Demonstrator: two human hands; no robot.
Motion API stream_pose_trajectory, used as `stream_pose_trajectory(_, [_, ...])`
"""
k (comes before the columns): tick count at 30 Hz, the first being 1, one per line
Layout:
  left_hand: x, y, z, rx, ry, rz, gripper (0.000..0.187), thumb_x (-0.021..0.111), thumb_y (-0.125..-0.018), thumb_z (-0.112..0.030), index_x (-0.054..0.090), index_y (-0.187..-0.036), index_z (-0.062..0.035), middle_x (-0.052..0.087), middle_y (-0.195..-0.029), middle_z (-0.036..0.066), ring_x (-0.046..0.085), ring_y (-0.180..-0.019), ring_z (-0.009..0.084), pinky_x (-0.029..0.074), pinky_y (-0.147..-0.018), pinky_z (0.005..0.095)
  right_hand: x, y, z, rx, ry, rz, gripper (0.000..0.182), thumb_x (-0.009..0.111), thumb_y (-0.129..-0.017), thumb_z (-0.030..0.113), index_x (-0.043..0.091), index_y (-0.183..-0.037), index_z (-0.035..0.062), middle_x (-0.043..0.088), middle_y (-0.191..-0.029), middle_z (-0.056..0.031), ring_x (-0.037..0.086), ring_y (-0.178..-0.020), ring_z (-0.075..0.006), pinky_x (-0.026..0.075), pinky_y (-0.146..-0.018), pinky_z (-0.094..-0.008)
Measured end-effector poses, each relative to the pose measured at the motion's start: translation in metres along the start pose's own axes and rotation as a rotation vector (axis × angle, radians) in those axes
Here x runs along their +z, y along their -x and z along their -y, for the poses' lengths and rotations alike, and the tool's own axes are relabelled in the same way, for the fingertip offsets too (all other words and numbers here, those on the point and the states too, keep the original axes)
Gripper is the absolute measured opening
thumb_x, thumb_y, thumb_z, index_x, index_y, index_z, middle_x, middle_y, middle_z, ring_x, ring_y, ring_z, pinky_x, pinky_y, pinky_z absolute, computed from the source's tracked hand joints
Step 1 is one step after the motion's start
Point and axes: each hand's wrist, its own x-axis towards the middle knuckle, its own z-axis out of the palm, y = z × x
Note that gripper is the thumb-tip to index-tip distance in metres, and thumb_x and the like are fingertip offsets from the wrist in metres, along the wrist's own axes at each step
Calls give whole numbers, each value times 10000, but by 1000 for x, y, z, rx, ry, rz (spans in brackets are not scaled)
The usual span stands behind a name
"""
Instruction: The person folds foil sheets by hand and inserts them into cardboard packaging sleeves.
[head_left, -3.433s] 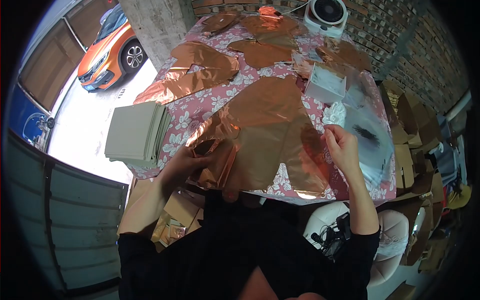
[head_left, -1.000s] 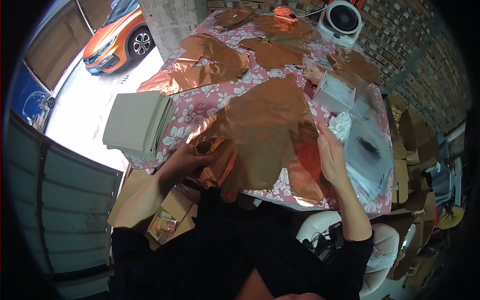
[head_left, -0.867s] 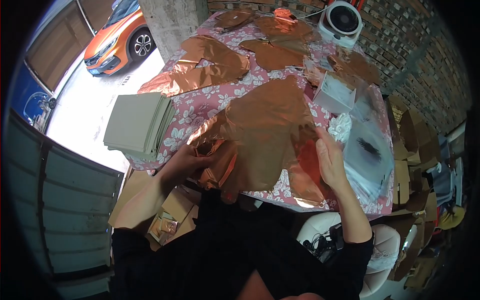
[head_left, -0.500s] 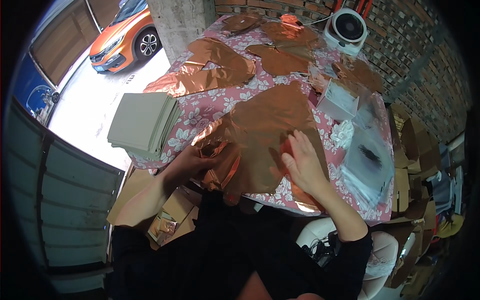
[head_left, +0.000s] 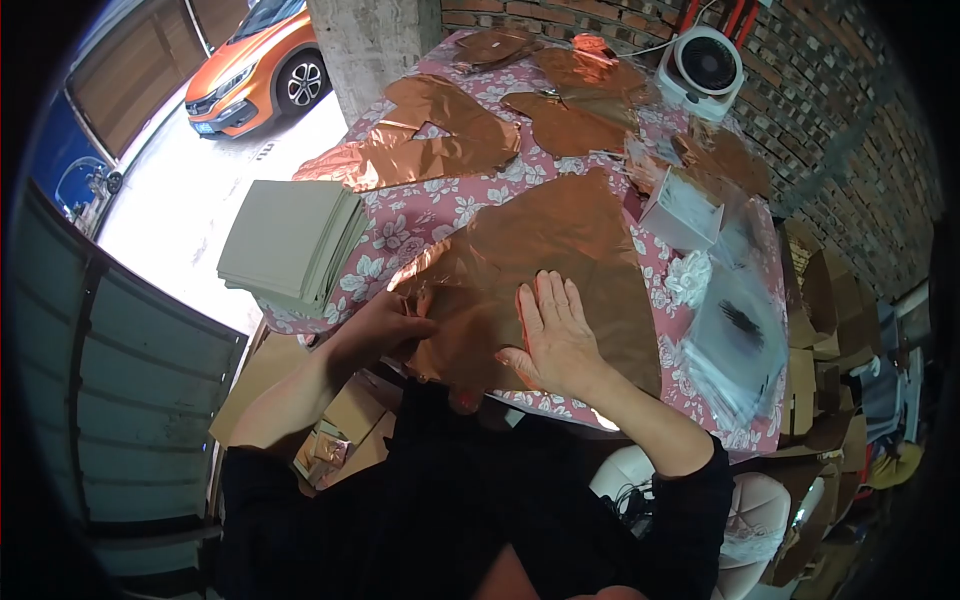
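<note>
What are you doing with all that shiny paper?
A person sits at a flowered table with a big sheet of copper foil spread in front of them. The right hand lies flat on the foil, fingers spread, pressing it down. The left hand grips the foil's crumpled near edge. More foil pieces lie farther up the table, beside a stack of grey cards.

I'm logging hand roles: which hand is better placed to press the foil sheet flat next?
Probably the right hand: it lies open, palm down, on the middle of the foil sheet. The left hand is curled at the crumpled near-left edge, seemingly gripping it.
</note>
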Motion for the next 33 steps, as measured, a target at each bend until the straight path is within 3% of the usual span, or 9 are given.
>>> stream_pose_trajectory(3, [-2, 10, -5, 2, 25, -44, 263, 653, -884, -156, 638, -698, 30, 594, -573, 63, 608, -487, 144, 519, -483, 264, 1, 0, 1, -6, 9, -8, 916, 494, -889, 611, 303, -1420, -110, 229, -1469, -377, 164, -1414, -496, 102, -1170, -541])
stream_pose_trajectory(8, [-16, 21, -8, -12, -138, -247, 251, 634, -906, -192, 628, -739, -4, 621, -623, 44, 599, -509, 126, 467, -454, 264, -1, 1, 2, -18, 13, -19, 927, 530, -864, 612, 315, -1419, -98, 247, -1454, -384, 183, -1402, -505, 100, -1165, -553])
stream_pose_trajectory(12, [-23, 30, 9, 210, -521, -666, 270, 628, -913, -229, 620, -755, -10, 640, -638, 71, 602, -553, 144, 462, -514, 302, -3, 1, 3, -9, 10, -29, 921, 534, -864, 606, 319, -1418, -97, 253, -1451, -381, 192, -1397, -505, 103, -1164, -554])
stream_pose_trajectory(14, [-12, 34, 4, 296, -654, -834, 252, 647, -885, -250, 614, -811, -11, 616, -662, 180, 633, -630, 350, 486, -583, 403, -4, 0, 3, -10, 20, -12, 919, 542, -860, 604, 325, -1414, -96, 256, -1450, -379, 198, -1394, -505, 112, -1162, -553])
stream_pose_trajectory(18, [16, 41, -25, 518, -678, -773, 158, 650, -865, -177, 636, -836, -22, 644, -740, 188, 635, -652, 370, 496, -597, 413, -4, 1, 2, -5, 16, -18, 919, 550, -856, 600, 324, -1415, -93, 256, -1451, -377, 198, -1395, -502, 117, -1159, -557])
stream_pose_trajectory(24, [13, 51, -15, 394, -943, -921, 313, 612, -889, -276, 606, -718, -15, 614, -681, 230, 610, -666, 433, 468, -587, 505, -4, -1, 3, -19, 7, 5, 923, 556, -853, 599, 313, -1423, -85, 257, -1453, -374, 190, -1400, -497, 115, -1158, -562])
stream_pose_trajectory(28, [25, 68, 25, 179, -780, -998, 420, 609, -906, -321, 599, -647, 9, 581, -603, 235, 616, -604, 411, 463, -552, 486, -1, 0, 2, -25, 2, -23, 946, 559, -841, 621, 318, -1420, -87, 271, -1447, -373, 209, -1399, -485, 117, -1156, -567])
stream_pose_trajectory(31, [38, 74, 66, -53, -391, -799, 433, 567, -957, -354, 629, -760, 26, 650, -633, 150, 639, -526, 249, 474, -467, 360, -4, -1, 4, -6, 45, -9, 956, 556, -833, 638, 321, -1417, -81, 274, -1450, -368, 211, -1401, -479, 119, -1155, -568])
stream_pose_trajectory(33, [56, 75, 69, -5, 386, -479, 422, 552, -971, -375, 614, -853, 25, 668, -707, 122, 622, -507, 189, 475, -437, 300, -4, -1, 3, -12, 46, -13, 954, 558, -833, 636, 323, -1415, -82, 272, -1451, -368, 210, -1402, -479, 119, -1155, -567])
